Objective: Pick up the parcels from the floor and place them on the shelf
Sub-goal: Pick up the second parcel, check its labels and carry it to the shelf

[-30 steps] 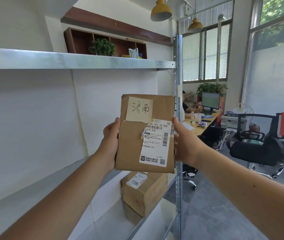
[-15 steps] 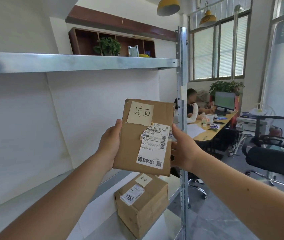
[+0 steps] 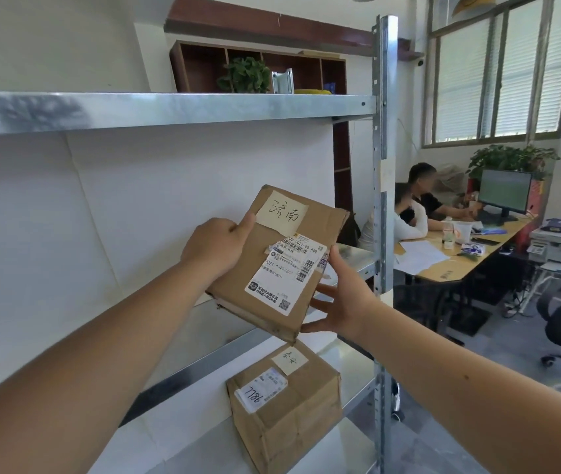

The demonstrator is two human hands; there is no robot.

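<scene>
Left hand (image 3: 215,248) grips the flat parcel (image 3: 272,268) at its upper left edge, with the thumb on the labelled face and the fingers behind. Right hand (image 3: 344,302) has straight, spread fingers that support the lower right edge. The parcel is tilted, in front of the middle shelf (image 3: 354,260). Below it, a second parcel (image 3: 285,405) stands on the lower shelf (image 3: 176,439).

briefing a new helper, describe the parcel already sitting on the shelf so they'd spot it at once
On the tall silver metal shelving rack, look at the lowest visible shelf, by the right upright. A chunky brown cardboard box sits there; unlike the flat brown cardboard parcel held above it, its white label reads 7786.
</scene>
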